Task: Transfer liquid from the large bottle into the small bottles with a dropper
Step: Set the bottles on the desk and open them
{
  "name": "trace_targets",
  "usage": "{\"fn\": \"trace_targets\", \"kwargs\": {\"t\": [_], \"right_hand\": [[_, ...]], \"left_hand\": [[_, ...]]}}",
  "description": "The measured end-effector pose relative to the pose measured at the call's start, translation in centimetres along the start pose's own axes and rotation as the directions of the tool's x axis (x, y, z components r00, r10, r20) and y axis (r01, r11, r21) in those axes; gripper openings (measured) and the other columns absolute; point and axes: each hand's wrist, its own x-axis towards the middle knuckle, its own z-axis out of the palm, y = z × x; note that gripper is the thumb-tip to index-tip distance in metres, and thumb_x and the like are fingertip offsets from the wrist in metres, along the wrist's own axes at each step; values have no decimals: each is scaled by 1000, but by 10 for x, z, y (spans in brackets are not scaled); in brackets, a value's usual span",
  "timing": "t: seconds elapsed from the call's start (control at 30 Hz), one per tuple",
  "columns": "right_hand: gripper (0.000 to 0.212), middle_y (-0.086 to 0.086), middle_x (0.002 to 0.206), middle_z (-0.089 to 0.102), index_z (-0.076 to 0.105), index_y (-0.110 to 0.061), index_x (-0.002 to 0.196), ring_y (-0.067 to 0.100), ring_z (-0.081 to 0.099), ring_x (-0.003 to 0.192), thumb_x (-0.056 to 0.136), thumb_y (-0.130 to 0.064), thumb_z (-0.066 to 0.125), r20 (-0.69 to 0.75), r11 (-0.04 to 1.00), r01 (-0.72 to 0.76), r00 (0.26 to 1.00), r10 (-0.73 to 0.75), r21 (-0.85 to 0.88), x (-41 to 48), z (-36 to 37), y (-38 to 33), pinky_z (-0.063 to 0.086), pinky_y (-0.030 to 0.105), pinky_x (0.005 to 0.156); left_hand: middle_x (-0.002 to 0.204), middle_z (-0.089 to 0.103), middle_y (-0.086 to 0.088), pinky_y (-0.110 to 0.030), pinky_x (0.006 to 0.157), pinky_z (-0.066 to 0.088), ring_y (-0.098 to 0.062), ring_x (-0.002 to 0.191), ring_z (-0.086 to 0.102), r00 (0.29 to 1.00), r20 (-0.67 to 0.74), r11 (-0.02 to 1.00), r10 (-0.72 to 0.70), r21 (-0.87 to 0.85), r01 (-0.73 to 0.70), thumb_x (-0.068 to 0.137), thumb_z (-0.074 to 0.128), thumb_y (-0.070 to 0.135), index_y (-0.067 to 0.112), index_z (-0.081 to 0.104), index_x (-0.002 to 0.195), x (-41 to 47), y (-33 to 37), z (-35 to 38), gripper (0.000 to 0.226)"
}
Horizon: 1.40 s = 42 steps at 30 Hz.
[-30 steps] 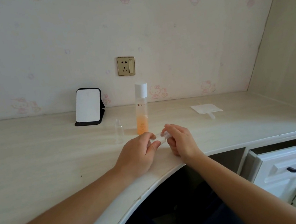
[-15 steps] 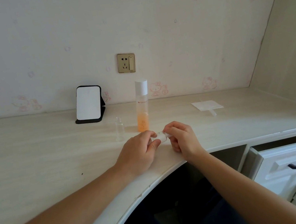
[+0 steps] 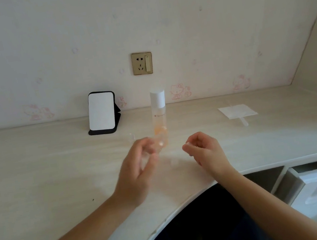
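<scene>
clear thin plastic makes the small bottle (image 3: 158,143) light, slick and easy to tip, so hold it low round the body. your left hand (image 3: 136,169) is blurred but seems curled round it. your right hand (image 3: 205,149) has its fingers curled; whether it pinches a cap i cannot tell. the large bottle (image 3: 160,117), capped, stands on the bench (image 3: 37,170) just beyond your left hand; grip it mid-body. count: one large bottle, two small ones, the second small bottle (image 3: 131,137) beyond your left fingers, and one dropper (image 3: 244,121) well right of your right hand.
</scene>
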Motion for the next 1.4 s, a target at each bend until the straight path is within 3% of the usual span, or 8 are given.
{"fn": "trace_targets", "kwargs": {"t": [0.2, 0.4, 0.5, 0.8, 0.97, 1.1, 1.23, 1.4], "right_hand": [[11, -10, 67, 61, 71, -29, 82, 2, 51, 56, 79, -29, 82, 183, 899, 92, 983, -14, -427, 47, -13, -10, 41, 19, 52], [14, -10, 70, 60, 71, -30, 83, 2, 51, 57, 79, -31, 85, 290, 828, 78, 951, 105, -555, 81, -18, 1, 41, 18, 52], [14, -9, 75, 67, 69, -33, 80, 4, 57, 63, 76, -37, 82, 337, 726, 120, 928, 161, -677, 86, -21, 10, 46, 25, 60], [24, -8, 71, 64, 68, -32, 96, 5, 57, 65, 80, -48, 75, 359, 790, 159, 930, 81, -592, 87, -34, -6, 42, 21, 60], [28, -2, 71, 58, 66, -33, 109, 2, 51, 63, 89, -51, 66, 194, 864, 302, 951, -242, -404, 112, -19, -66, 41, 14, 59], [53, -6, 74, 53, 59, -42, 124, 7, 52, 67, 82, -75, 66, 358, 799, 376, 908, -217, -469, 136, 12, -103, 47, 33, 66], [39, -3, 70, 66, 62, -21, 82, 17, 61, 64, 84, -58, 73, 367, 706, 404, 905, -215, -581, 145, 38, -112, 50, 43, 60], [48, 13, 68, 59, 55, -5, 73, 30, 57, 64, 85, -46, 75, 283, 738, 439, 898, -337, -512, 143, 31, -111, 47, 46, 56]], "left_hand": [[115, 75, 15, -27, 93, 48, -5, 112, 68, 951, -268, 982, -157, 62, 180, 89, 63, 46, 46, 58, 111, 28, -22, -51, 22], [106, 76, 28, -30, 80, 46, 7, 84, 65, 852, -217, 855, -477, 113, 507, 82, 73, 45, 44, 62, 100, 60, -81, -68, 21], [107, 78, 24, -30, 80, 47, -1, 97, 71, 822, -176, 810, -541, 153, 566, 89, 82, 34, 37, 65, 104, 72, -103, -70, 22], [118, 69, 25, -24, 88, 46, 2, 117, 62, 799, -146, 795, -584, 97, 599, 70, 89, 39, 41, 60, 115, 83, -115, -80, 53], [128, 69, 3, -25, 99, 45, -14, 121, 62, 822, -496, 957, -281, -78, 281, 81, 67, 28, 40, 59, 107, 70, -63, -97, 30], [121, 73, 3, -21, 94, 49, -15, 113, 67, 919, -326, 975, -223, -93, 204, 84, 65, 29, 37, 64, 111, 64, -17, -56, 27], [141, 59, 23, -28, 112, 41, 0, 136, 53, 939, -70, 938, -337, -111, 329, 79, 71, 48, 41, 53, 136, 78, 4, 2, 60], [156, 31, 21, -7, 110, 27, 29, 133, 26, 940, -53, 938, -337, 65, 340, 85, 68, 50, 31, 22, 163, 102, 11, 40, 92]]}}
